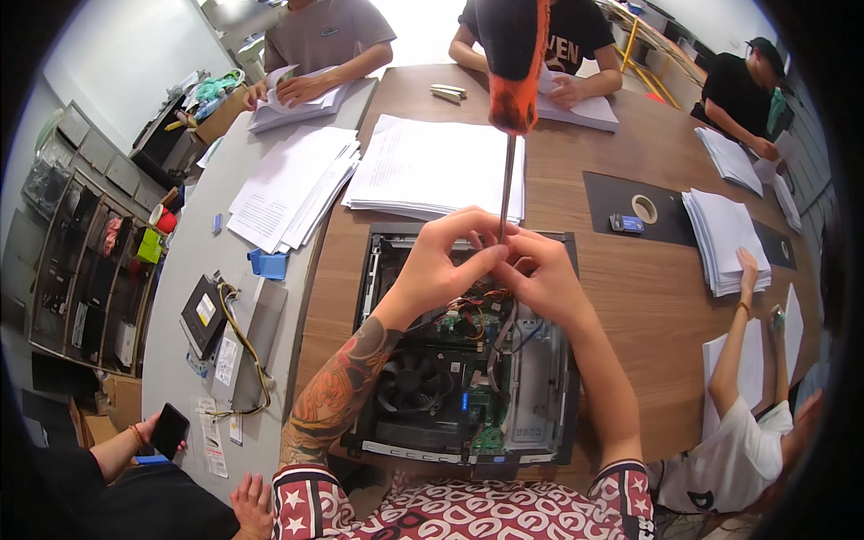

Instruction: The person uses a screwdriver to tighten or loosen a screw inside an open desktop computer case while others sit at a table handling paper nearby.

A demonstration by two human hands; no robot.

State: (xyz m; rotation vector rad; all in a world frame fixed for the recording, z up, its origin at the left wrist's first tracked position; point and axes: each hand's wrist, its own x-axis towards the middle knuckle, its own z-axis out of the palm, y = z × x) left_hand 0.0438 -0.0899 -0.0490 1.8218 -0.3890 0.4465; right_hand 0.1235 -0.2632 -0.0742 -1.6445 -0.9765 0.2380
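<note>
Both my hands meet above an open desktop computer case (pixel 468 447), fingertips pinched together. Between them stands a screwdriver (pixel 507 180), its black and orange handle up and its thin shaft running down into my fingers. My left hand (pixel 445 261) closes thumb and fingers at the low end of the shaft. From the other side my right hand (pixel 544 279) pinches at the same spot; the tip, and anything small there, is hidden. Inside the case below are a black fan (pixel 414 382), a green circuit board (pixel 490 423), colored wires and a bare metal bay (pixel 535 387).
Paper stacks (pixel 432 162) lie just beyond the case, with more (pixel 292 184) at the left. A metal power supply (pixel 247 342) with cables and a black drive (pixel 205 315) sit on the grey table. A tape roll (pixel 643 209) lies right. Several people handle papers; one holds a phone (pixel 169 430).
</note>
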